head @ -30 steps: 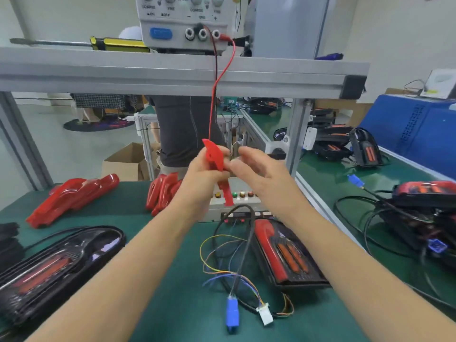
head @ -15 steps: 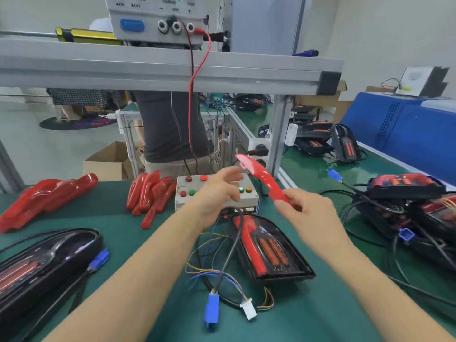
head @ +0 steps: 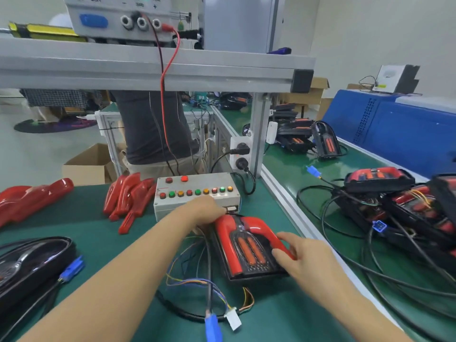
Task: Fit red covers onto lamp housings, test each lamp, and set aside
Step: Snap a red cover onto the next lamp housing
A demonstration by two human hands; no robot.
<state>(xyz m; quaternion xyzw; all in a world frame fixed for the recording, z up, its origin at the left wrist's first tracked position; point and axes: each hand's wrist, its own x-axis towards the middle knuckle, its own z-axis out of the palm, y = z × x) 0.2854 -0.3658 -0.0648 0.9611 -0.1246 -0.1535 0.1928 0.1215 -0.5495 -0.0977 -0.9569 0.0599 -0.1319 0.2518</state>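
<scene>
the red cover (head: 261, 229) lies on the lamp housing (head: 249, 253) between both hands. the right hand (head: 308, 257) pinches its near end; the left hand (head: 204, 211) curls over the housing's far end.

Power supply (head: 118, 18): on the aluminium shelf (head: 148, 70), red lead (head: 170, 77) hanging down.
Cardboard box (head: 87, 164): on the floor behind the bench.
Screwdriver (head: 42, 30): yellow-handled, lying on the shelf.
</scene>
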